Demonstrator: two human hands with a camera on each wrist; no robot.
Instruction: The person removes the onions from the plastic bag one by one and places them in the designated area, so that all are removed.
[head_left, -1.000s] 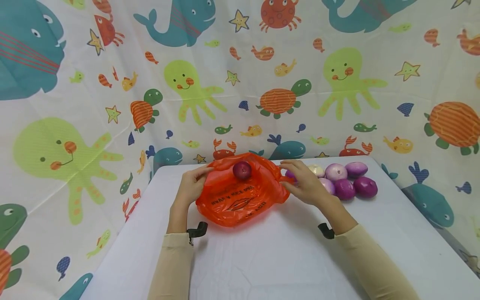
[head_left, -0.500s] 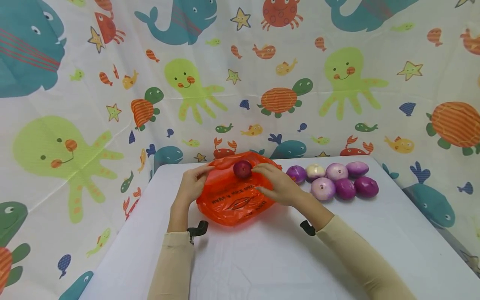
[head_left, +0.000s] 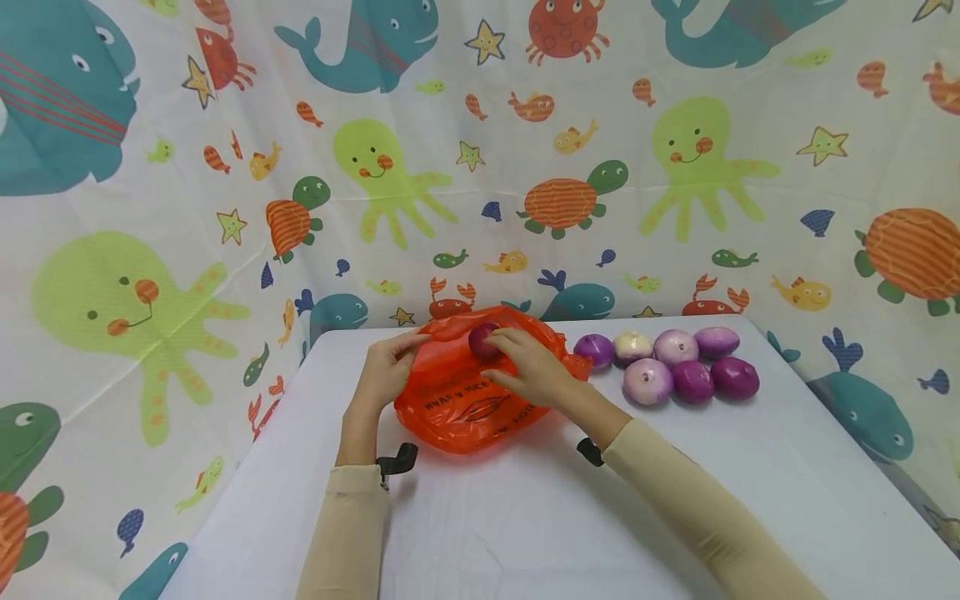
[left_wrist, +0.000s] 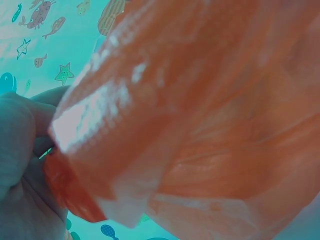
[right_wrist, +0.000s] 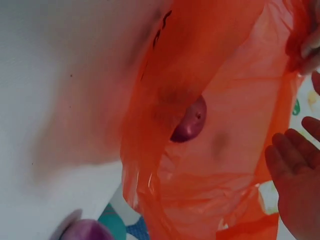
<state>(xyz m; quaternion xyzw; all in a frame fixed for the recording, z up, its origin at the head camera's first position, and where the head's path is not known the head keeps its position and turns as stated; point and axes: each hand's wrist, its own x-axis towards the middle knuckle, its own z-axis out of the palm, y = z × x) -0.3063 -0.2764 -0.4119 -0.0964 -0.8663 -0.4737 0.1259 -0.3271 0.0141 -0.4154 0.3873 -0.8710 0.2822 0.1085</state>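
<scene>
An orange-red plastic bag (head_left: 457,408) with black print lies on the white table, its mouth spread. One dark red-purple onion (head_left: 482,340) sits inside the mouth, also seen as a shiny onion (right_wrist: 192,120) in the right wrist view. My left hand (head_left: 384,371) pinches the bag's left rim; in the left wrist view the bag's film hides much beyond the hand (left_wrist: 25,165). My right hand (head_left: 528,367) reaches over the bag beside the onion in the head view. Its fingers are extended and hold nothing in the right wrist view, where the hand (right_wrist: 300,175) is apart from the onion.
Several purple, pale pink and white onions (head_left: 648,382) lie grouped on the table (head_left: 480,525) right of the bag. A curtain (head_left: 480,183) printed with sea animals stands behind and to the sides. Black wrist mounts (head_left: 399,458) sit on both wrists.
My right hand has let go of the bag's right rim and moved left over the bag toward the onion. The left hand keeps its pinch on the left rim.
</scene>
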